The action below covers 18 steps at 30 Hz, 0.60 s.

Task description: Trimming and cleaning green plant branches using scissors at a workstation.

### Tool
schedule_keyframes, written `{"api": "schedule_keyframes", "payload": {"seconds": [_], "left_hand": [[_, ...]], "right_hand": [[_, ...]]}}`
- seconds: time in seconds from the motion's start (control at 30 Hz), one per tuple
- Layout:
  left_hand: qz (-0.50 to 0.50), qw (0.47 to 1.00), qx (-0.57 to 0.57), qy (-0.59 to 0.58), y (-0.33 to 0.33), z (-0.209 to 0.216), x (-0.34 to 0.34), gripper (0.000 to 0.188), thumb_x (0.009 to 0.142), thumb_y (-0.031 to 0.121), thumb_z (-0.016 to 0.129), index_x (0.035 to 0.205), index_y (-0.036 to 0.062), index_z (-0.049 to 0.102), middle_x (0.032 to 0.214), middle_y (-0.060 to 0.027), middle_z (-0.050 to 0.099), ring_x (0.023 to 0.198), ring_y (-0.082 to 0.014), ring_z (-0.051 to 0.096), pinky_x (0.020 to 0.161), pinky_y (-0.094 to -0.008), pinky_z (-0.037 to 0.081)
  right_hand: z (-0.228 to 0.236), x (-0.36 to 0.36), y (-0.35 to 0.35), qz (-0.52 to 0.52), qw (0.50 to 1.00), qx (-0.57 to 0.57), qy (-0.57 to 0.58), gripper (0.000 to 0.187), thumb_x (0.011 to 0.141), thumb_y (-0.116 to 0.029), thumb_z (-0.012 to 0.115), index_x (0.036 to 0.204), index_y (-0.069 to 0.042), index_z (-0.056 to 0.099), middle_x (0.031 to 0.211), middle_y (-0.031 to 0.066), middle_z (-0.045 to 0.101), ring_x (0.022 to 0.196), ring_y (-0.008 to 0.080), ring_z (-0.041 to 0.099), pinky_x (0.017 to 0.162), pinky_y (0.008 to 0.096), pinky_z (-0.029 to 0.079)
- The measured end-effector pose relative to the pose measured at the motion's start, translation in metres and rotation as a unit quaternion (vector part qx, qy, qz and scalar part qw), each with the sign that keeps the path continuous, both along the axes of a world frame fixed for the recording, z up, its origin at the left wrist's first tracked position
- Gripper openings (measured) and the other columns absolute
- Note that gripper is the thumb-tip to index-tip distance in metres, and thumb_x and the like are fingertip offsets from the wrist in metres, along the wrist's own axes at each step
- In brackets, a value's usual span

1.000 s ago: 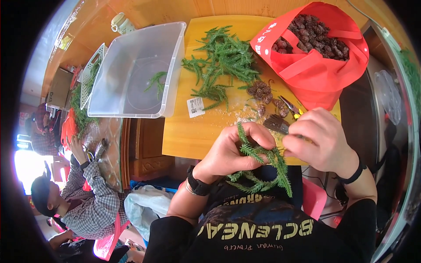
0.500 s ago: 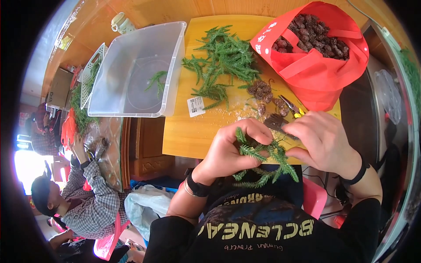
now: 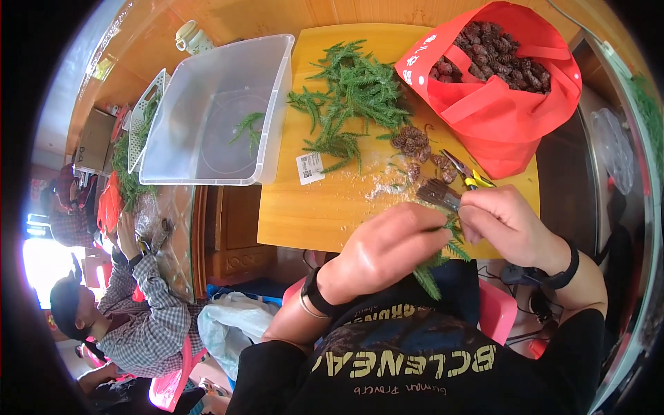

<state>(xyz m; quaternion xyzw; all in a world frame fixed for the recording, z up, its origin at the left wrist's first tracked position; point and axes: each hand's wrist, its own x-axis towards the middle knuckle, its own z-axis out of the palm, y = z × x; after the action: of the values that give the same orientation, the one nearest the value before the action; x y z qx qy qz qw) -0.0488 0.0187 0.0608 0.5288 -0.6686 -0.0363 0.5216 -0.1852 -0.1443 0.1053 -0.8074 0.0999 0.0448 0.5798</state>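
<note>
I see my left hand (image 3: 387,252) curled into a loose fist at the near edge of the yellow table (image 3: 325,207), its fingers closed round a green sprig (image 3: 432,273) whose needled tips poke out below the knuckles and hang just past the table edge, over my dark shirt. My right hand (image 3: 508,225) sits just beside it, the two nearly touching, with thumb and forefinger pressed together in a pinch on the upper end of the same sprig; a few green needles show between the two hands. Right above my hands a brush (image 3: 439,194) with dark bristles lies on the table, and near it yellow-handled snips (image 3: 470,174). A few loose cones (image 3: 413,143) lie farther up, with pale crumbs scattered round them, and beyond those a heap of green sprigs (image 3: 353,97) spreads over the far part of the table. A red bag (image 3: 505,117) full of dark cones stands at the far right corner. To the left a clear tub (image 3: 214,104) holds one small sprig, and a white tag (image 3: 310,167) lies just beside its near corner. On my far left another person in a checked shirt (image 3: 142,325) is bent over a second surface, well apart from my hands.
</note>
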Motion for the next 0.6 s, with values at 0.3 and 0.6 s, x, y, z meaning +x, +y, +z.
{"api": "schedule_keyframes", "payload": {"seconds": [0.3,0.6], "left_hand": [[-0.169,0.869,0.126,0.448,0.004,-0.01,0.008,0.023,0.065,-0.005,0.069,0.084,0.0027,0.058,0.089,-0.0138,0.06,0.081,-0.0185,0.057,0.074,-0.0306,0.047],[0.037,0.99,-0.028,-0.129,0.0,0.002,-0.001,0.03,0.06,0.0,0.075,0.085,0.0028,0.06,0.089,-0.0124,0.062,0.077,-0.0252,0.062,0.064,-0.0316,0.052]], "right_hand": [[0.008,0.005,-0.004,0.105,0.792,-0.49,-0.348,0.024,0.067,-0.019,0.072,0.082,-0.007,0.056,0.072,0.0024,0.053,0.06,0.0206,0.053,0.051,0.033,0.042],[0.006,0.001,-0.001,-0.006,0.994,-0.107,-0.023,0.009,0.079,-0.006,0.058,0.078,-0.001,0.052,0.06,0.0065,0.049,0.053,0.0215,0.05,0.05,0.0304,0.038]]}}
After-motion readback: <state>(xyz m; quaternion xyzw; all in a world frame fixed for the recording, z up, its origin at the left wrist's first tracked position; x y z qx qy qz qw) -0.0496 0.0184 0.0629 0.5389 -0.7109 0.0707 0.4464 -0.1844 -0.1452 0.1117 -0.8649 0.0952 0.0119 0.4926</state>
